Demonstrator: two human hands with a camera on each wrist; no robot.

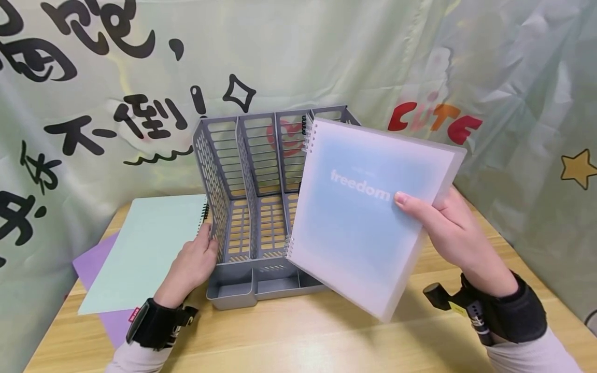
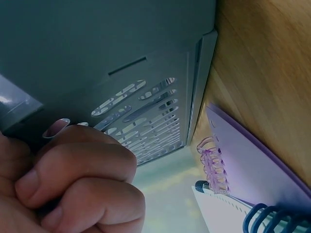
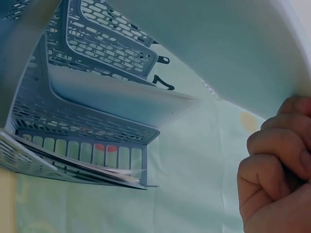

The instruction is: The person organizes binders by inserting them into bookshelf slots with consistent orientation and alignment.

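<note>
My right hand [image 1: 462, 235] holds a spiral notebook [image 1: 345, 228] by its right edge, thumb on the cover. Its frosted cover over pale blue reads "freedom". The notebook is tilted in front of the right part of a grey desk file organizer [image 1: 230, 301] and hides several of its slots. At the organizer's lower left side, my left hand [image 1: 192, 264] grips the side wall; curled fingers [image 2: 97, 170] show against it in the left wrist view. In the right wrist view, a pale blue notebook [image 3: 112, 97] stands in one slot and thin booklets [image 3: 82, 162] in another.
Left of the organizer, a mint-green spiral notebook [image 1: 144, 248] lies over a purple notebook [image 1: 112, 326] on the wooden table [image 1: 298, 347]. A printed cloth [image 1: 326, 52] hangs behind. Small open compartments [image 1: 277, 284] line the organizer's front.
</note>
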